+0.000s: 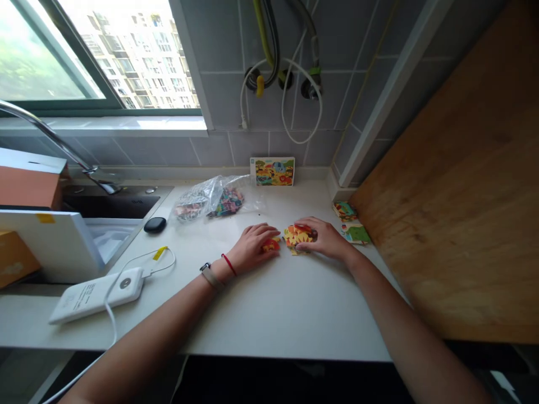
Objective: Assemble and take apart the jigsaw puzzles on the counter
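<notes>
On the white counter, my right hand (323,238) grips a small pile of yellow and orange jigsaw puzzle pieces (297,238), thumb at the near side and fingers over the far side. Just left of it, my left hand (251,244) curls around a few red and yellow puzzle pieces (270,244), partly hidden under its fingers. A narrow gap separates the two groups. Against the back wall leans a picture card (273,171) with printed colourful animals. To the right of my right hand lie a green piece stack (355,233) and a darker, colourful stack (345,211).
Clear plastic bags (225,201) with colourful pieces lie behind my left hand. Farther left are a black oval case (155,225) and a white power bank (97,295) with a cable. A sink (113,205) with boxes stands left; a wooden panel (455,202) bounds the right.
</notes>
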{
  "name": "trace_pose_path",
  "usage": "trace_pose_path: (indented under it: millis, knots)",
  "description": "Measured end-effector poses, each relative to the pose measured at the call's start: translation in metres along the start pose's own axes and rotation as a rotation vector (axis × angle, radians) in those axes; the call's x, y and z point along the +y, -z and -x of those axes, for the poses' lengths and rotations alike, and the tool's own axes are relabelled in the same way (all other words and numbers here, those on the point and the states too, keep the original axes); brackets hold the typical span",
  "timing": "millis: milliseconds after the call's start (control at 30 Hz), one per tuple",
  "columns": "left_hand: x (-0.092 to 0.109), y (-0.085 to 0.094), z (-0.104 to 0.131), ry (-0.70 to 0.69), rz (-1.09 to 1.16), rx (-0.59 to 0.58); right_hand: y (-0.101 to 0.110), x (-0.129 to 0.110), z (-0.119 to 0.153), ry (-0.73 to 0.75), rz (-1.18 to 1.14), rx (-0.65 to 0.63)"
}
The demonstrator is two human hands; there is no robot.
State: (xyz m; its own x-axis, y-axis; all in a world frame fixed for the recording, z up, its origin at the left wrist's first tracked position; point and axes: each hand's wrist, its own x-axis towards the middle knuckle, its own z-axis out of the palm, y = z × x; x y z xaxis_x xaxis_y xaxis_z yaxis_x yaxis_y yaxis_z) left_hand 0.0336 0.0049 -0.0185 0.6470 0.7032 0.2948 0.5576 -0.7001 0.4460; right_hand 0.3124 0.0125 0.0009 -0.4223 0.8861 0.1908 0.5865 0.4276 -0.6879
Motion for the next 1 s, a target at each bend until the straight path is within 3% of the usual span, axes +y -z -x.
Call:
trace_pose_path:
  millis: [300, 533, 700, 833, 1000]
  knots:
    - [0.001, 0.001, -0.001, -0.016, 0.008, -0.017, -0.028, -0.013, -0.001, 0.092, -0.094, 0.055]
    - [0.005, 0.005, -0.005, -0.009, 0.057, -0.006, -0.023, 0.0, -0.001, -0.001, -0.16, 0.179]
    - [-0.009, 0.025, 0.001, -0.022, 0.074, -0.123, -0.015, 0.015, -0.002, -0.084, -0.012, 0.305]
    - [-0.028, 0.039, 0.008, 0.074, -0.028, -0.136, -0.013, 0.022, -0.001, -0.098, 0.07, 0.266]
    - [-0.03, 0.038, 0.008, 0.118, -0.069, -0.158, -0.013, 0.024, -0.001, -0.077, 0.115, 0.194]
